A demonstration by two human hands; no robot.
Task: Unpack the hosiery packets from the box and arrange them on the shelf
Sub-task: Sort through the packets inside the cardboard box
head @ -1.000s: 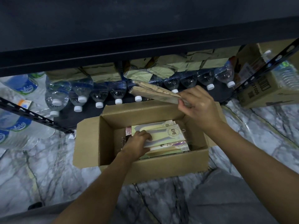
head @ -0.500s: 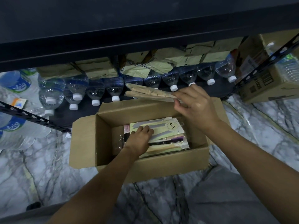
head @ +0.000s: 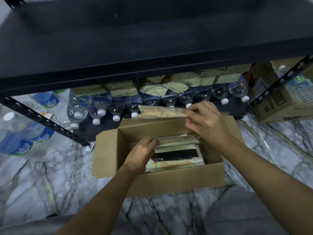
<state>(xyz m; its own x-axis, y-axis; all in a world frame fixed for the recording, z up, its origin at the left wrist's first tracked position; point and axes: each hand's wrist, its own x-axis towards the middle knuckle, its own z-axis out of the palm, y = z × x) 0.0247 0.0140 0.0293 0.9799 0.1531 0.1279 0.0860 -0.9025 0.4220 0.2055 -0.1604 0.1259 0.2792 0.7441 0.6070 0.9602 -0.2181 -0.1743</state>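
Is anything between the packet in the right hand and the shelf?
A row of bottles lines the lower shelf front, just behind the packet the right hand pinches; other packets lie atop them. Nothing visible blocks the upper shelf.

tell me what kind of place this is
Probably a shop stockroom: a black metal shelving rack, rows of clear plastic water bottles with white caps lying in it, and an open brown cardboard box of hosiery packets.
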